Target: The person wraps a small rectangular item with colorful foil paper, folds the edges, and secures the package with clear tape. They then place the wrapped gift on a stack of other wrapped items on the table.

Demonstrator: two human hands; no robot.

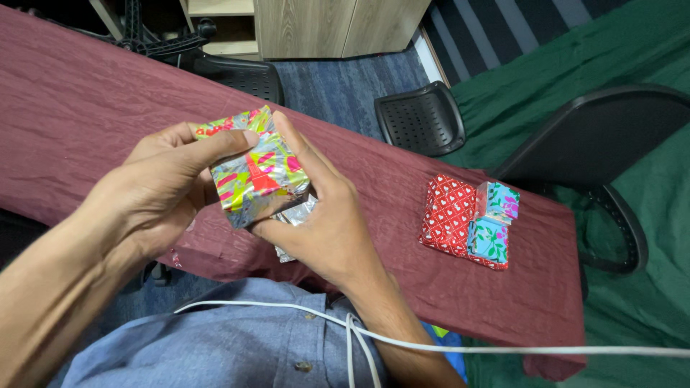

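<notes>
While both hands are up over the near edge of the table (pixel 86 108), they've got a small box wrapped in shiny multicolour foil paper (pixel 257 172) pinched between them. The left hand (pixel 162 190) is curled around the box's left side, thumb pressed flat across the top edge, fingers closed in on it. The right hand (pixel 323 215) cups it from the right and underneath, fingers stretched up along the far side, palm under a loose silvery flap of paper (pixel 295 215) sticking out at the bottom. So both hands are closed on the box, and it's held in the air just above the maroon tablecloth, tilted a bit.

Further right on the table there's a flat red gift with white hearts (pixel 447 215), with two small floral teal boxes (pixel 492 223) sitting on its right side, touching each other. A white cable (pixel 503 350) runs across the person's blue shirt (pixel 237 345). Black chairs (pixel 420 118) stand beyond the table.
</notes>
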